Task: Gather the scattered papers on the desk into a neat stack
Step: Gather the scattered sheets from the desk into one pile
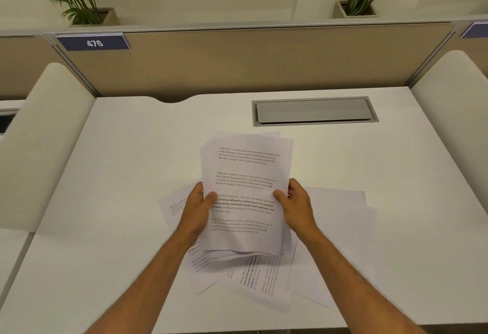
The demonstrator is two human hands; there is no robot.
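A sheaf of printed white papers [245, 175] is held above the white desk [118, 175], its sheets slightly fanned at the top. My left hand [196, 209] grips its left edge with the thumb on the front. Gripping the right edge the same way is my right hand [297, 207]. Beneath the sheaf, loose papers still lie on the desk: one printed sheet [174, 208] pokes out at the left, several overlapping printed sheets [256, 278] lie toward me, and blank-looking sheets [340, 223] spread to the right.
A grey cable hatch [314, 110] is set into the desk at the back right. A tan partition [237, 61] with a "476" label [93, 42] closes the back; white side dividers [45, 143] flank the desk. Potted plants stand beyond.
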